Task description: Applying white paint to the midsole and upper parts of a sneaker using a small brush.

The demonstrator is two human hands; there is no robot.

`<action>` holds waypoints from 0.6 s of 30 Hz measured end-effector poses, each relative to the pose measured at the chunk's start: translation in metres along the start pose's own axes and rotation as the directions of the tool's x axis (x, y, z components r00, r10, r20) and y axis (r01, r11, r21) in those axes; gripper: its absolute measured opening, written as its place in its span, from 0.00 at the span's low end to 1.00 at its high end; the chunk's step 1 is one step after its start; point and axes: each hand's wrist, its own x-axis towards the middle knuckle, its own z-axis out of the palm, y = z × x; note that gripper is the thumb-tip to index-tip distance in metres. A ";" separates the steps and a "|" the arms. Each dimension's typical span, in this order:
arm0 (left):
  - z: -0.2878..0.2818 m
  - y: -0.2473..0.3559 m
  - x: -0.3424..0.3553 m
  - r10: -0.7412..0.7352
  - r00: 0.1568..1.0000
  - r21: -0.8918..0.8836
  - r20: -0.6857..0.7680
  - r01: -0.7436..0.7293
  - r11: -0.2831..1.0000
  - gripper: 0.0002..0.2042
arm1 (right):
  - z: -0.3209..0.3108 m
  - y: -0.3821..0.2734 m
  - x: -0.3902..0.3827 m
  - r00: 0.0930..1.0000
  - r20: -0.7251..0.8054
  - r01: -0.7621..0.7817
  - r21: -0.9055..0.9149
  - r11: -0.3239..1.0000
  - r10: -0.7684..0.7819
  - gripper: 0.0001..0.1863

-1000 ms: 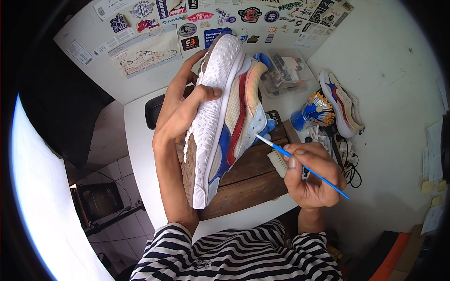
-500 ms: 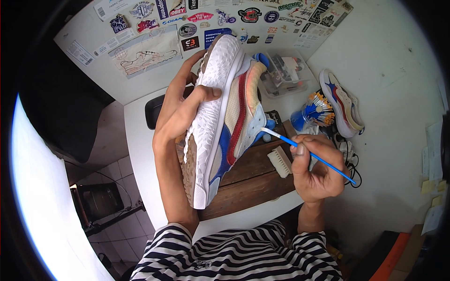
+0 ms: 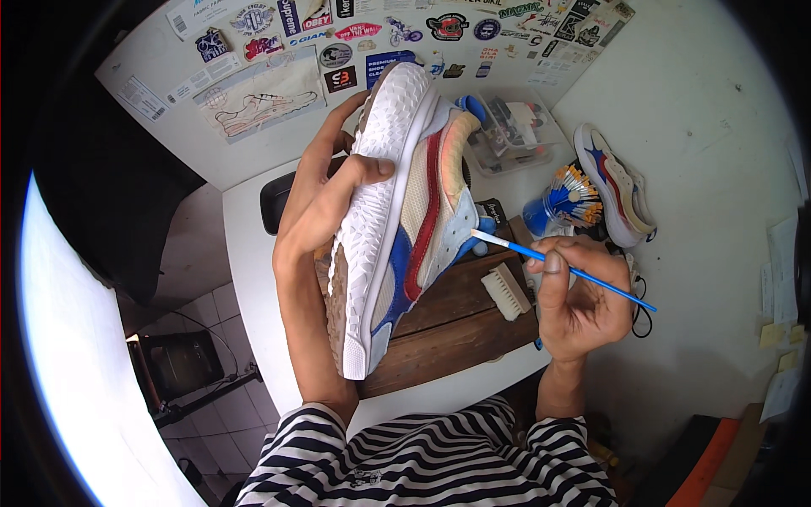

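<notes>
Since a second ago, the right grip (image 3: pixel 587 297) has shifted outward to the right, and the thin blue paintbrush (image 3: pixel 525 250) has gone with it, its handle lying flatter; the tip has moved from the middle of the light-blue lace panel (image 3: pixel 457 230) to its outer edge. Meanwhile the shoe (image 3: pixel 420 215) has stayed in nearly the same place, raised over the desk (image 3: pixel 253 279) and the brown wooden board (image 3: pixel 456 348), with its sole turned left and its lace side turned right.

Closed around the sole is the left grip (image 3: pixel 319 203), thumb across the white sidewall and fingers behind. Pinched between thumb and fingers, the paintbrush sits firmly in the right grip. Whether its tip presses on the panel, I cannot tell.

On the board lies a scrub brush (image 3: pixel 505 292), pale bristles showing. Beyond it stand a blue cup (image 3: pixel 537 218) full of brushes, a clear box (image 3: pixel 483 159) and a second shoe (image 3: pixel 612 186).
</notes>
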 end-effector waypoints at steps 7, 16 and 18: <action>0.003 0.004 -0.001 0.005 1.000 -0.035 -0.006 -0.005 0.999 0.44 | 0.000 -0.005 0.003 0.992 0.028 0.128 -0.100 0.987 -0.125 0.13; 0.002 0.001 -0.001 0.008 1.000 -0.029 -0.011 -0.008 1.000 0.44 | 0.003 -0.004 -0.002 0.985 0.068 0.166 -0.175 0.970 -0.156 0.15; 0.002 0.002 -0.001 0.002 1.000 -0.026 -0.019 -0.003 1.000 0.44 | 0.003 -0.007 -0.003 0.984 0.077 0.174 -0.171 0.970 -0.163 0.15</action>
